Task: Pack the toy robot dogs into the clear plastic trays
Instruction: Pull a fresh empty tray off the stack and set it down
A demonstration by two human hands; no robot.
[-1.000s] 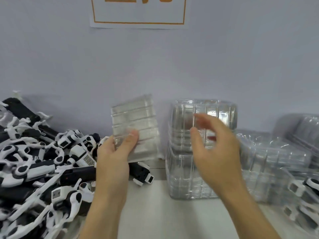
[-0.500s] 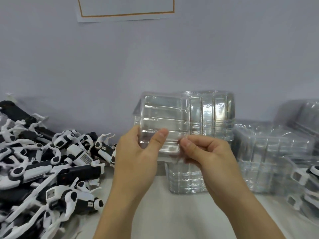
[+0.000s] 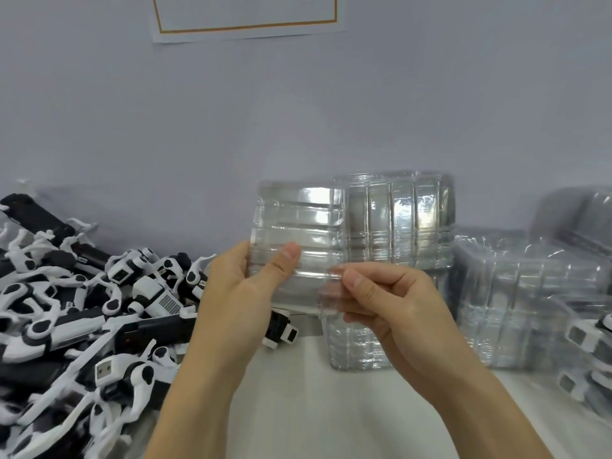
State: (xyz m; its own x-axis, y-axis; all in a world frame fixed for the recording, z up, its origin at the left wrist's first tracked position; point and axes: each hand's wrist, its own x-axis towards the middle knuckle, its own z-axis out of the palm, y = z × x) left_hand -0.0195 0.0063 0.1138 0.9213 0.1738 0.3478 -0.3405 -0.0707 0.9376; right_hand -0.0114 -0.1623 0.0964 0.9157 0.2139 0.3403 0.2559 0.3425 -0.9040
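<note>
I hold a clear plastic tray [image 3: 298, 223] upright above the table, its ribbed face towards me. My left hand [image 3: 241, 293] grips its left edge, thumb on the front. My right hand [image 3: 384, 299] pinches its lower right corner between thumb and curled fingers. A big heap of black-and-white toy robot dogs [image 3: 82, 309] lies on the left of the table. One dog [image 3: 281, 329] lies just below the held tray, partly hidden by my left hand.
A tall stack of clear trays [image 3: 397, 226] stands behind my right hand. More clear trays [image 3: 516, 293] lie to the right, some at the right edge [image 3: 589, 359] holding dogs. The white table [image 3: 314, 409] runs up to a plain wall with a paper sign [image 3: 245, 14].
A second ago only my left hand held the tray at the left. It has moved right in front of the stack, and my right hand has come in and pinched its corner.
</note>
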